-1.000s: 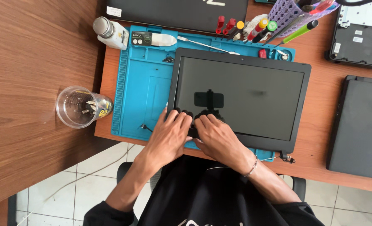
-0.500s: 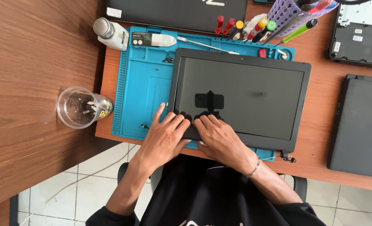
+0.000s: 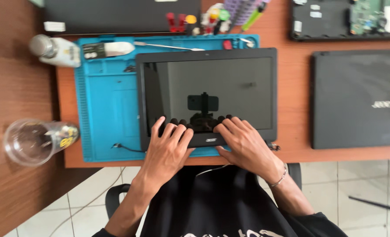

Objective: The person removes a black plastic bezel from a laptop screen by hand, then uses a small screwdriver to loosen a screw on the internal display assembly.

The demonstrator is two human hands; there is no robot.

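Both hands now lie flat on the near bezel of the laptop screen panel [image 3: 208,94], fingertips on the glass: left hand [image 3: 168,147] at 7 o'clock, right hand [image 3: 243,142] at 5, grip released. Since a moment ago they have barely shifted. The panel rests on the blue mat [image 3: 103,114]; screwdrivers [image 3: 181,19] stand at 12 on the surface [image 3: 300,149].

My left hand [image 3: 168,147] and right hand [image 3: 243,145] cover the laptop screen's [image 3: 208,94] near bezel, so I can't see what the fingertips press. The circuit board [image 3: 374,15] and black case [image 3: 120,15] run off the top edge. The plastic cup's [image 3: 35,140] contents are too blurred to identify.
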